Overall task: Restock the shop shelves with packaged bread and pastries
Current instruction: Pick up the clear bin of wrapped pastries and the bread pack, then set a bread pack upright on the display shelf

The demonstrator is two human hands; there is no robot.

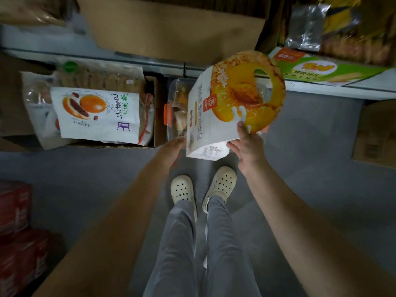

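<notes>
Just right of the open carton (157, 116) on the floor, seen from the head camera, a bread packet (231, 103) hangs in the air in front of the shelf edge (342, 86), clear of the carton and not yet on any shelf. The right hand (248, 148) pinches its lower right corner, thumb on the printed face and fingers curled underneath. The left hand (173, 148) reaches to the lower left corner beside the carton. Its fingertips are blurred and partly behind the packet, so I cannot tell whether it grips or only steadies.

The packet looks light and soft: thin glossy film around a loaf that would probably dent under a squeeze, and the film is likely slippery. The flat sealed edges and corners seem the safest places to hold, with a palm under the base rather than fingers on the middle.

Its long axis runs from the barcode end near the hands, up and away from the carton, to the rounded top, which points at the shelf. The printed face is turned toward the camera. Inside the carton lie more packets, a bun packet (96, 114) uppermost.
</notes>
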